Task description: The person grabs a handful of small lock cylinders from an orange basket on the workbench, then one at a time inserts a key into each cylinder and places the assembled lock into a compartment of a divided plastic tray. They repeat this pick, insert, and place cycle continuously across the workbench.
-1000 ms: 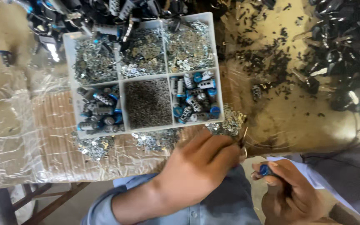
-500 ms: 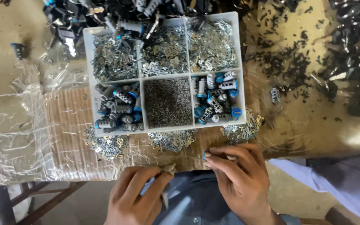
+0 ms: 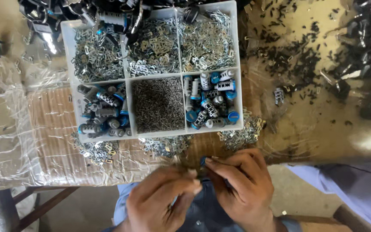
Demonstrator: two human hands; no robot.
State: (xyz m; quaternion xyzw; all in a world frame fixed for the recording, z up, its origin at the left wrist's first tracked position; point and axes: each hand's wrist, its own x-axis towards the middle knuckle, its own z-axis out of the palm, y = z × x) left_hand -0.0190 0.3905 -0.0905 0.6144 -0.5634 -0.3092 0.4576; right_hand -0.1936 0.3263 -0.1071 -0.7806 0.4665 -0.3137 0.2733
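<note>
We noted both hands meeting at the near edge of the table: the right hand (image 3: 241,184) pinched a small blue-capped cylinder part (image 3: 203,161) between thumb and fingertips, while the left hand (image 3: 164,197) was blurred, its fingers bunched toward the same spot, so we could not tell whether it gripped anything. The part sat just past the table edge, over the lap, and we judged the main risk to be a drop there: it looked small and smooth, and a slip would send it to the floor rather than back among the stock. A second risk, in our view, was an elbow or sleeve nudging the white compartment tray (image 3: 237,86), which lay near the hands. Loose heaps of stamped metal plates (image 3: 241,133) already lay spilled against the tray's near wall, thin, bright and sharp-edged. The upper compartments held more such plates, tangled and glinting; the lower middle one held fine dark pins (image 3: 157,105), densely packed like bristle. The lower left and right compartments held short cylinders (image 3: 209,103), grey metal with blue ends, ribbed along their sides. The table wore a crinkled clear plastic sheet (image 3: 5,141) over ribbed brown board, slick-looking, and black scrap pieces (image 3: 297,60) lay scattered farther right.
</note>
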